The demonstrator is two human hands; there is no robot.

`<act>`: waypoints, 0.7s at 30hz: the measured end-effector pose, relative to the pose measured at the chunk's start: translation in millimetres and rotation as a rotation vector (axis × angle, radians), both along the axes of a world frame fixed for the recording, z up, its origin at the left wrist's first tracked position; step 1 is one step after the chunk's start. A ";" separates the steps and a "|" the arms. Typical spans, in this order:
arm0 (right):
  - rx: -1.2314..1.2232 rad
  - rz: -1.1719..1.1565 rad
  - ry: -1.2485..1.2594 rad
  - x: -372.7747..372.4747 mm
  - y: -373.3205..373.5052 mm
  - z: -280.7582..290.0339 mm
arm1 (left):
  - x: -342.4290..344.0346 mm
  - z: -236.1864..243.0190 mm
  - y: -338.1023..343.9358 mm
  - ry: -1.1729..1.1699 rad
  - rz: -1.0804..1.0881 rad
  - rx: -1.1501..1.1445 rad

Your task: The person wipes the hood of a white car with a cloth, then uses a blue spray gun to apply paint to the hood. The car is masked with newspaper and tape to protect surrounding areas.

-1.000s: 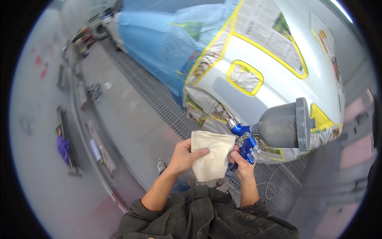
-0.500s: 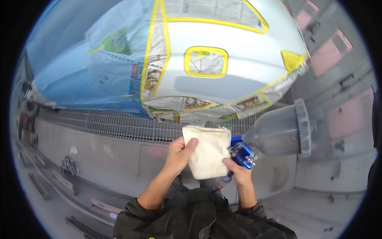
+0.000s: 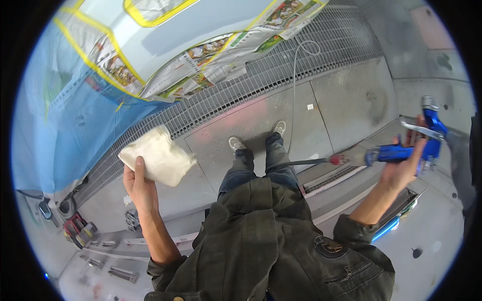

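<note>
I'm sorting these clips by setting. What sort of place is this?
Most likely a vehicle paint booth. A car body stands masked with yellow tape, newspaper and blue sheeting, over a metal floor grating. The right hand holds a blue spray gun on a hose; the left hand holds a cloth.

Paint booth: masked car (image 3: 150, 55), floor grating (image 3: 281, 75)

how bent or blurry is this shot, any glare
Head view: heavy fisheye, the floor grating curves and the rim is black; the cloth in the left hand is sharp; the blue spray gun in the right hand is slightly smeared; soft even light, mild sheen on the masked car panel.
</note>
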State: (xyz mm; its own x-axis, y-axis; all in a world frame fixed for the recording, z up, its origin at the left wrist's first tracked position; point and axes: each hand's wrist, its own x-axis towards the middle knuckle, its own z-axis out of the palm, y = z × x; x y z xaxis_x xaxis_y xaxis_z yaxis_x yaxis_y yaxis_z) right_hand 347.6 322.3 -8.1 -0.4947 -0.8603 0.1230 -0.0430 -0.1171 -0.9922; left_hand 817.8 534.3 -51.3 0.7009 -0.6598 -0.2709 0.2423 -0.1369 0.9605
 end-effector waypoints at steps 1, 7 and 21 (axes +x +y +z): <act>-0.005 -0.049 0.116 -13.8 -5.5 16.1 | 0.7 -3.8 -4.0 0.021 -0.026 0.013; -0.146 -0.065 0.249 -77.4 -50.7 108.5 | -50.2 -3.3 -85.6 0.013 -0.295 -0.149; 0.121 -0.436 -0.159 -133.7 -21.0 -17.0 | -321.9 -33.5 -256.5 0.199 -1.428 -0.083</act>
State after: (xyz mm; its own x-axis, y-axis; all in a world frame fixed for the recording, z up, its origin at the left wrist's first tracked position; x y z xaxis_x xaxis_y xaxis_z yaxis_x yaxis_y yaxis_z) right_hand 213.9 301.3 -25.1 -0.8175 -0.5715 -0.0717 0.0912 -0.0055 -0.9958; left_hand 495.9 277.9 -84.7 -0.6024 -0.7700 -0.2106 0.0769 -0.3185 0.9448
